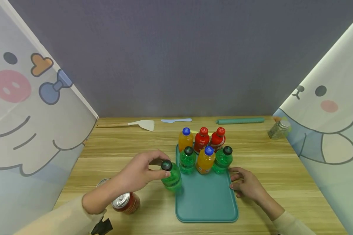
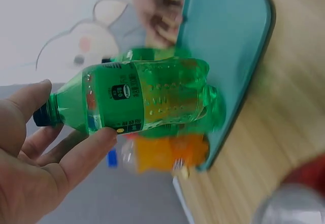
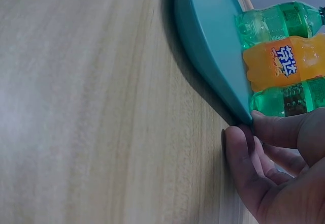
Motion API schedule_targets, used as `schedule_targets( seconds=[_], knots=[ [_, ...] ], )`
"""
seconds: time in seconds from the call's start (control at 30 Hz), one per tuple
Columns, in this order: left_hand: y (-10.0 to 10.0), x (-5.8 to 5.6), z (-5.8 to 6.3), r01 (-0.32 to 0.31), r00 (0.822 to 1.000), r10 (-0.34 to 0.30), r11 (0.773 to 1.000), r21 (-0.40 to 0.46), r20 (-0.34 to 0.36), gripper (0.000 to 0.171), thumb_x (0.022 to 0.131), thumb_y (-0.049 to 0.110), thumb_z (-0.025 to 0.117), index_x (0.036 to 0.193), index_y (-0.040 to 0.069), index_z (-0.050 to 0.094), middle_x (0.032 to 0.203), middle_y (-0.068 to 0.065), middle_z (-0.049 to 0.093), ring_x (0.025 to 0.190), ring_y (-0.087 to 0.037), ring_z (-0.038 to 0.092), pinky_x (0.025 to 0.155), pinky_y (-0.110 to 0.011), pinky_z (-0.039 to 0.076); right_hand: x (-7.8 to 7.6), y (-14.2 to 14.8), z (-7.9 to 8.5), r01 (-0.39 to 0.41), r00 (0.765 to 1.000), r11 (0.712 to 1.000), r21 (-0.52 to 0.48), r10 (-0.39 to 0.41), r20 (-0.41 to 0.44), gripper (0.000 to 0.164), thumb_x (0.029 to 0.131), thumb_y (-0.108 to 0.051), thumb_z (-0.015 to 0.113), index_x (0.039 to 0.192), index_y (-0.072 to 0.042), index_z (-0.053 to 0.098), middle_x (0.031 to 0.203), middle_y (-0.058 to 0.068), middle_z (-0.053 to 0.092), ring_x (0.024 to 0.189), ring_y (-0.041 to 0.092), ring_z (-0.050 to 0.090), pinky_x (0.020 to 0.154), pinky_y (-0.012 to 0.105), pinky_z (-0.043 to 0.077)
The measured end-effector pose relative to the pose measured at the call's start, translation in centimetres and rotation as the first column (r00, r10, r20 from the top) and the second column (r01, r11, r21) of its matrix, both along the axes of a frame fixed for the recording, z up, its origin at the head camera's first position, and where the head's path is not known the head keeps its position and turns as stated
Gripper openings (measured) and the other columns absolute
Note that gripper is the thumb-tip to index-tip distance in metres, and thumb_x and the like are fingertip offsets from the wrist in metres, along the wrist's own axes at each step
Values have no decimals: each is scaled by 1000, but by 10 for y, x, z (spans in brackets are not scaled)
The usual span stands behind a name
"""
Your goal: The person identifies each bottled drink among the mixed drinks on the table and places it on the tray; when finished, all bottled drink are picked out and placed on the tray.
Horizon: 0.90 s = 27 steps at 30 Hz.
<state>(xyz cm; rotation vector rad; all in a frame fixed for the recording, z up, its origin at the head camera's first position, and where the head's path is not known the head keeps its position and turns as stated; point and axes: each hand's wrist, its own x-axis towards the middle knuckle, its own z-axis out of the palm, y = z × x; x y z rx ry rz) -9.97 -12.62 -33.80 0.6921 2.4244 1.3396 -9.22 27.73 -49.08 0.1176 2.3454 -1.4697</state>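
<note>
My left hand grips a green soda bottle near its black cap. The bottle is upright, over the left edge of a teal tray. My right hand pinches the tray's right rim, thumb on top and fingers beneath in the right wrist view. Standing across the tray's middle are a green bottle, an orange soda bottle with a blue cap, and another green bottle. Behind them are another orange bottle and two red bottles.
A red can stands left of the tray, with another can mostly hidden behind the left forearm. Along the back lie a spatula, a pale blue knife and a green rod. A glass jar stands at back right.
</note>
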Motion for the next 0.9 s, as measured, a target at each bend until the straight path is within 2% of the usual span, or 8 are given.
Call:
schedule_targets(
  seconds=[0.17, 0.3, 0.4, 0.63, 0.9],
  knots=[
    [27, 4, -12, 48, 996, -49, 999, 17, 71, 22, 92, 24, 79, 111, 17, 70, 106, 8, 72, 111, -17, 69, 87, -29, 58, 0, -1, 1, -2, 1000, 1000, -22, 2, 18, 60, 87, 9, 72, 142, 6, 49, 106, 20, 63, 64, 23, 64, 53, 39, 59],
    [47, 6, -22, 62, 993, -63, 998, 7, 104, 22, 91, 25, 80, 109, 20, 70, 105, 11, 71, 109, -13, 67, 87, -27, 57, 0, -1, 1, 4, 1000, 999, -39, -3, 24, 61, 87, 11, 71, 143, 6, 48, 107, 21, 62, 70, 24, 66, 55, 41, 61],
    [60, 6, -29, 68, 992, -67, 998, -5, 105, 21, 90, 27, 81, 108, 22, 70, 104, 13, 71, 107, -10, 66, 89, -26, 55, 0, -1, 0, 16, 999, 999, -40, -15, 30, 61, 87, 12, 70, 143, 5, 48, 107, 20, 63, 74, 24, 67, 56, 42, 62],
    [87, 5, -39, 50, 994, -47, 998, -25, 100, 22, 89, 28, 82, 107, 24, 71, 106, 15, 70, 110, -10, 64, 99, -39, 55, 1, 0, 0, 23, 999, 999, -46, -21, 44, 62, 87, 12, 70, 145, 5, 47, 108, 20, 63, 76, 25, 68, 57, 42, 62],
    [103, 3, -46, 42, 995, -36, 996, -75, 89, 25, 87, 31, 85, 107, 23, 72, 107, 14, 71, 108, -10, 63, 94, -32, 54, 0, -1, -1, 13, 999, 998, -56, -11, 38, 63, 87, 13, 69, 145, 6, 46, 108, 21, 62, 76, 25, 68, 57, 42, 62]
  ],
)
